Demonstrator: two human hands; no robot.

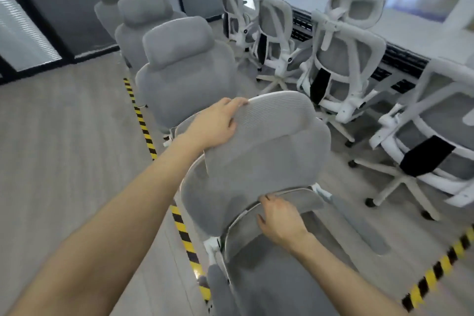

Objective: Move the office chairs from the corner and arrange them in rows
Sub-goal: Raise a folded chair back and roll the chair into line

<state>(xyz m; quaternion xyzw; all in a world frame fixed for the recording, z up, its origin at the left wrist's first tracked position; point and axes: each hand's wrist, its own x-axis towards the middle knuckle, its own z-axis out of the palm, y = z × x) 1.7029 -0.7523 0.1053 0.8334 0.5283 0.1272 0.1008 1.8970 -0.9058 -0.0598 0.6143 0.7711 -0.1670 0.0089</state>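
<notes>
You're lining up a chair (259, 161) just right of the striped tape (143, 120), left hand (214, 124) gripping its headrest (277, 115), right hand (279, 222) with fingers (266, 198) hooked over the back rim; next, probably roll it in behind the row (179, 69).

An office – rows of office chairs (187, 72), glass partitions (59, 7).

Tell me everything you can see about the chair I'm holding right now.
The chair is grey mesh on a white frame, with a ribbed headrest, upright, nearest the camera beside the yellow-black floor tape. The left hand grips the headrest's top corner; the right hand holds the lower back's rim.
</notes>
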